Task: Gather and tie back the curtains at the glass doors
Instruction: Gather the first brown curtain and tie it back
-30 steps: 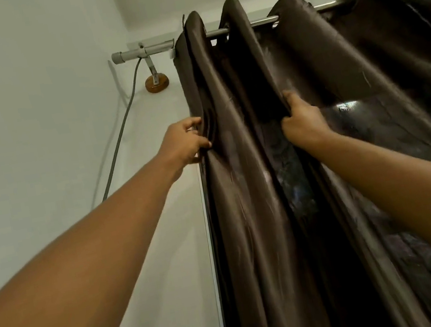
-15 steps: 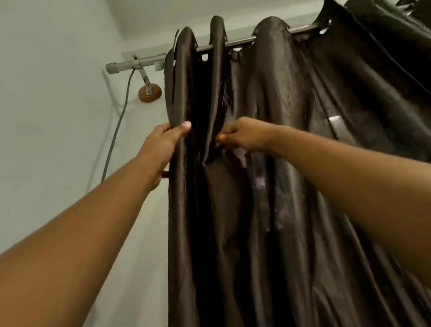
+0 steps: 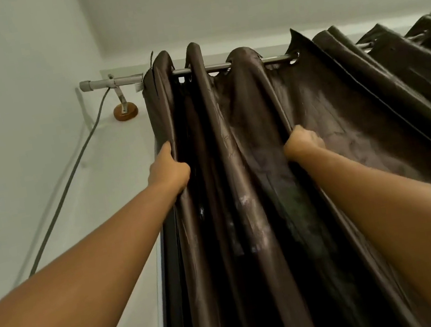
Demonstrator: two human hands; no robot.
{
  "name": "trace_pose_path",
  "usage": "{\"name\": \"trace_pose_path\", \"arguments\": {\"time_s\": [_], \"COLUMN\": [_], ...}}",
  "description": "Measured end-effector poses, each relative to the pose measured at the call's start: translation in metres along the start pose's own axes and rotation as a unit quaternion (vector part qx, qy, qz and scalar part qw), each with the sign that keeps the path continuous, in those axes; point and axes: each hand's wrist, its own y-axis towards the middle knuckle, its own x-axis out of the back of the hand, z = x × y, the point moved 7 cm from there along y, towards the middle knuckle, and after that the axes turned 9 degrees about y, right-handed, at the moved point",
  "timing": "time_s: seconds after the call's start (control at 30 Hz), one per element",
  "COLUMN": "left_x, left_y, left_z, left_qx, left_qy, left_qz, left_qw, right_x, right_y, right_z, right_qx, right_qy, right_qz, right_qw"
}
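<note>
Compared with half a second ago, the hands are being held farther apart: the right hand [image 3: 303,141], then close beside the left at the leftmost folds, is now being closed on a fold farther right, and several folds are being spanned between the two hands. More of the curtain rod [image 3: 234,63] is being shown between the pleats.

The dark brown curtain [image 3: 241,187] is being hung by eyelets from the rod and is being draped straight down in front of the person. Its left edge is being gripped by the left hand [image 3: 169,171], the thumb lying up along the hem and the fingers being wrapped behind the cloth. The right hand is being clenched into a fist on a fold, well below the rod.

To the left of the curtain, bare white wall [image 3: 19,139] is being left open, crossed only by a grey cable [image 3: 69,185] running down from the rod's end, where a bracket [image 3: 123,104] is being fixed on a round wooden mount. To the right, the rest of the curtain is being bunched in deep pleats [image 3: 392,70] along the rod.
</note>
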Motion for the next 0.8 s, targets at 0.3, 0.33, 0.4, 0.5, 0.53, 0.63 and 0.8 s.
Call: {"name": "trace_pose_path", "arguments": {"time_s": [0.3,0.33,0.4,0.5,0.53,0.63,0.8], "left_x": [0.045,0.046,0.043,0.028,0.023,0.007,0.004], "left_y": [0.009,0.007,0.003,0.0,-0.001,0.001,0.015], "left_z": [0.04,0.042,0.044,0.046,0.045,0.043,0.059], "left_qx": [0.1,0.101,0.093,0.08,0.078,0.083,0.112], "left_qy": [-0.201,-0.219,-0.216,-0.175,-0.166,-0.162,-0.162], "left_qz": [-0.013,-0.002,0.026,0.066,0.076,0.097,0.064], "left_qw": [0.974,0.971,0.972,0.979,0.98,0.978,0.978], "right_x": [-0.087,-0.091,-0.084,-0.024,-0.003,0.004,-0.048], "right_y": [-0.092,-0.098,-0.097,-0.081,-0.079,-0.046,-0.029], "right_z": [0.168,0.175,0.176,0.146,0.129,0.063,0.024], "right_qx": [0.275,0.266,0.266,0.275,0.28,0.161,0.099], "right_qy": [0.064,0.045,0.036,0.124,0.105,0.12,0.292], "right_qz": [0.287,0.317,0.301,0.006,-0.111,-0.06,0.204], "right_qw": [0.916,0.909,0.915,0.953,0.948,0.978,0.929]}}
